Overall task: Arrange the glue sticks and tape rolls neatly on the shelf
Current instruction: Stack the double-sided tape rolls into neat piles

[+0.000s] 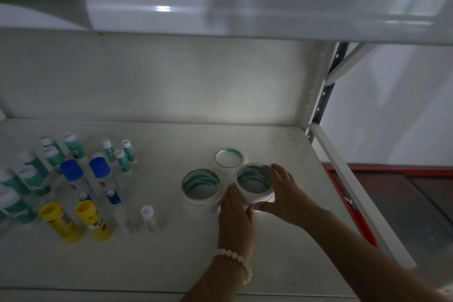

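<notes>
Nearest the camera, the left hand, with a white bead bracelet at the wrist, lies flat with fingers extended against the near-left side of a stack of tape rolls. The right hand curves around the far-right side of the same stack, thumb at the near base and fingers over the rim; both hands are partly open and cup the stack between them on the white shelf. Touching the left hand's fingertips, just left of the held stack, stands a second tape stack. Beyond both hands, a lower single tape roll lies flat, just behind the two stacks. Well to the left of the hands stand the glue sticks: two with yellow caps nearest, a small white one beside them, two with blue caps further back, and green-labelled sticks furthest.
</notes>
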